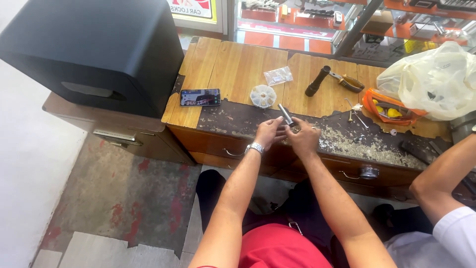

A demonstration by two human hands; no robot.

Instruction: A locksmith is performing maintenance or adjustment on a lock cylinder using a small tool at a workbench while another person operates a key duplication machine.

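My left hand (269,130) and my right hand (303,138) meet over the front of a worn wooden workbench (238,69). Both pinch a small metal cylinder (285,114) that sticks up and away between the fingertips. A metal watch sits on my left wrist and a ring on a finger of my right hand. Metal filings (357,144) lie scattered on the dark bench surface just right of my hands.
On the bench lie a phone (200,97), a round clear parts box (263,96), a small plastic bag (278,76), a black torch (317,81), a yellow-handled tool (349,82), an orange case (386,106) and a white plastic bag (436,79). A black box (94,49) stands left. Another person's arm (441,173) rests at right.
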